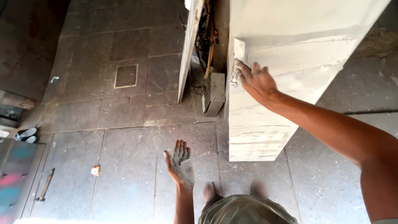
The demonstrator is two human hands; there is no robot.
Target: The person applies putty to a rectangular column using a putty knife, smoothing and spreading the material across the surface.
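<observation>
My right hand (pixel 256 79) reaches up to a white plastered wall face (pixel 290 62) and presses a small putty blade (pixel 234 76) against its left edge. A band of fresh, lighter filler (pixel 298 52) runs to the right of the hand. My left hand (pixel 180 162) hangs below, fingers spread, palm dusted grey-white, holding nothing. My feet show near the bottom, above the stone floor.
Grey stone floor tiles (pixel 124 124) spread left. A white panel (pixel 188 49) leans beside a gap with cables and a grey box (pixel 214 93). A metal tool (pixel 44 185) and small scrap (pixel 95 170) lie on the floor at left, next to a painted metal sheet (pixel 16 174).
</observation>
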